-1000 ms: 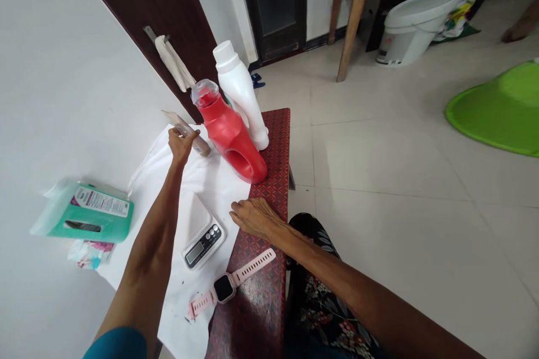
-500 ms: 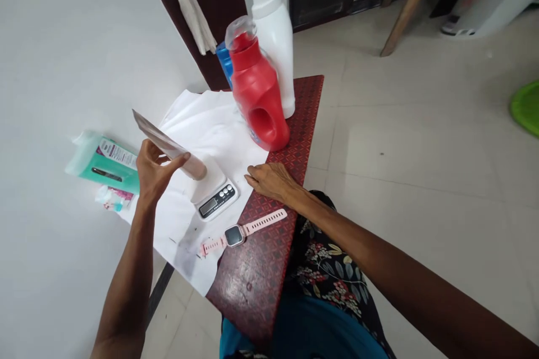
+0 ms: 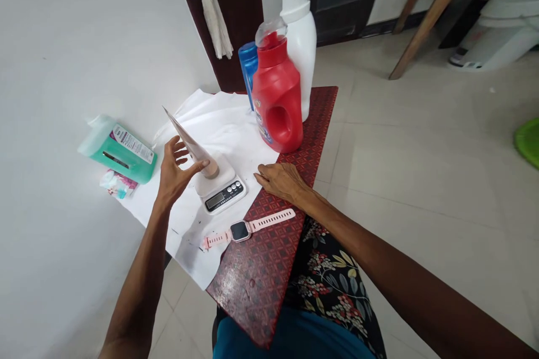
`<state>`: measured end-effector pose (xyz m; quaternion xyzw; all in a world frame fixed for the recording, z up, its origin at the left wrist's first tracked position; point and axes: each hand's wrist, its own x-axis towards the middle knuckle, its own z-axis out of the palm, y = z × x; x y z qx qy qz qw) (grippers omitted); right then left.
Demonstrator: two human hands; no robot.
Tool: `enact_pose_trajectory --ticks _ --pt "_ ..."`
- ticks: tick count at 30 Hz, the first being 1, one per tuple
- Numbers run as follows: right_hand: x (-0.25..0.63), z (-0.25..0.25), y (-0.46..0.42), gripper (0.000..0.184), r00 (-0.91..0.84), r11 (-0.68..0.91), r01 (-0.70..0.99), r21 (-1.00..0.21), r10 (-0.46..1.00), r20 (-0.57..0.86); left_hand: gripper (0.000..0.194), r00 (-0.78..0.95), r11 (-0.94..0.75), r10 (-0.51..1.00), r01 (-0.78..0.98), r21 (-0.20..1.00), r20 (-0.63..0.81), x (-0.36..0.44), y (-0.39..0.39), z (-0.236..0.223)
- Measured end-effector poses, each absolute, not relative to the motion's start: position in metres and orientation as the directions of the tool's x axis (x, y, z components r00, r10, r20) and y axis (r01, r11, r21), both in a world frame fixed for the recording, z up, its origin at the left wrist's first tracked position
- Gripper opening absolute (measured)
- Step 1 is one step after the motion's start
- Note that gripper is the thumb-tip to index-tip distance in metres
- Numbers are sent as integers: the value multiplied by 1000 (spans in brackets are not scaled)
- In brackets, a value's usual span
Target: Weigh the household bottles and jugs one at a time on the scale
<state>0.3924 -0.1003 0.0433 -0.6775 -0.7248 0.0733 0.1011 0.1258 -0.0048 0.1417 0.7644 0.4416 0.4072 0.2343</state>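
Observation:
A beige squeeze tube (image 3: 202, 158) stands cap-down on the white platform of a digital kitchen scale (image 3: 225, 195), leaning left in the picture. Around the tube's left side is my left hand (image 3: 174, 171), its fingers spread and its thumb in front of the tube; whether it still touches the tube is hard to see. My right hand (image 3: 282, 182) rests at the table edge right of the scale, fingers curled together with nothing visible in them. In front of the scale lies a pink-strapped smartwatch (image 3: 240, 230), its strap stretched out flat.
A red detergent bottle (image 3: 278, 95), a white bottle (image 3: 304, 39) and a blue bottle (image 3: 248, 64) stand at the table's back. A green liquid jug (image 3: 126, 151) and a small packet (image 3: 118, 183) sit by the wall. White cloth (image 3: 240, 134) covers part of the red patterned table (image 3: 252, 286).
My left hand's fingers have spread from their pinch on the tube, which stands on the scale. My right hand stays at the table edge. The view has shifted slightly.

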Motion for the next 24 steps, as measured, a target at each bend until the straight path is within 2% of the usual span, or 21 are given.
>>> enact_pose_trajectory --ticks 3,6,13,19,22,24 --pt "391 43 -100 43 -59 69 970 -234 997 51 103 284 -486 874 526 698 394 120 -8 135" --pt "390 42 -100 41 -57 70 971 -230 996 63 106 294 -483 875 535 693 384 121 -7 127" --pt "391 33 -99 37 -49 77 973 -216 990 133 74 302 -443 894 479 758 332 135 -4 114" --pt "392 29 -97 32 -55 80 973 -215 991 119 60 49 -412 894 482 773 446 123 27 118" --pt "392 30 -96 33 -53 76 973 -220 993 108 58 -107 -358 854 591 723 510 105 76 120" --pt "393 29 -95 34 -56 80 972 -222 992 111 55 -186 -261 854 654 710 485 94 114 118"
